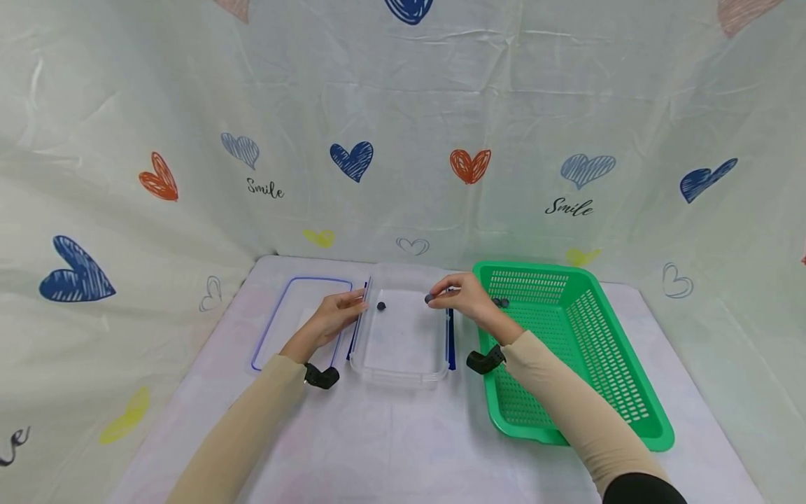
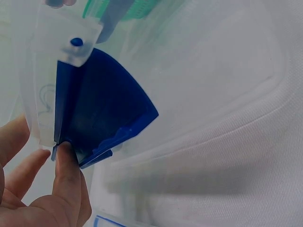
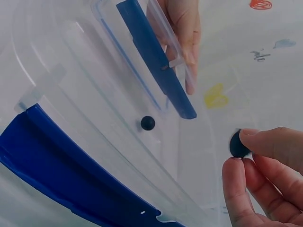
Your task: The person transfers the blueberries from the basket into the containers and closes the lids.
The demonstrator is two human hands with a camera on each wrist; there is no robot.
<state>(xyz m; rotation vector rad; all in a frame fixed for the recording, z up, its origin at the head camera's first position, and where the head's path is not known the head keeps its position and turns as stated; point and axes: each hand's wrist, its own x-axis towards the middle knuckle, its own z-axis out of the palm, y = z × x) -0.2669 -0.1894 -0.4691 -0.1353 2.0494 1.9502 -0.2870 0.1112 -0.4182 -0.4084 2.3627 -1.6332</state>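
A clear plastic box (image 1: pixel 398 379) with blue side latches (image 2: pixel 102 101) stands in the middle of the table, without a lid on it. My left hand (image 1: pixel 332 320) holds its left side, fingers at the wall and the blue latch. Over the right part of the box, my right hand (image 1: pixel 464 297) pinches a small dark ball (image 3: pixel 238 144) between thumb and fingertips. Another small dark ball (image 3: pixel 147 123) lies inside the box, towards its left wall.
Right of the box, a green plastic basket (image 1: pixel 662 435) holds a few dark balls (image 1: pixel 505 303) near its left wall, partly hidden by my right arm. A clear lid with a blue edge (image 1: pixel 269 327) lies at left. Behind hangs a heart-printed sheet (image 1: pixel 409 105).
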